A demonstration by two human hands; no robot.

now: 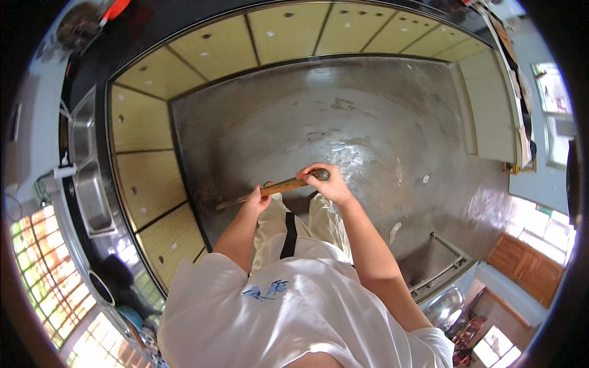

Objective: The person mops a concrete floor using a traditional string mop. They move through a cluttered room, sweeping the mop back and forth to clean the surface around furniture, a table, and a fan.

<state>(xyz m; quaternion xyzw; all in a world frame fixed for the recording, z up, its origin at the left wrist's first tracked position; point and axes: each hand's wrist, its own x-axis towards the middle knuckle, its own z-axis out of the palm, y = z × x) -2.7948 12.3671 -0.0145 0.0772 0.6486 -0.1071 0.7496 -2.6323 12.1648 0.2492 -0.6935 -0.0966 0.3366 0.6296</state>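
Note:
A long wooden pole (284, 186) slants across in front of my body, its rounded dark end at the upper right. My right hand (330, 185) is closed round it just by that rounded end. Lower down, my left hand (260, 197) grips the shaft with the thumb along it. Beyond the left hand the pole runs on to the left and looks thinner and greyer. What its far end carries, if anything, I cannot make out.
Grey, worn floor (294, 116) with pale patches lies ahead. Yellow cabinets (285, 34) line the far and left sides under a dark counter. A steel double sink (92, 190) is at the left. On the right stand a pale cabinet (491, 107) and a low metal frame (442, 270).

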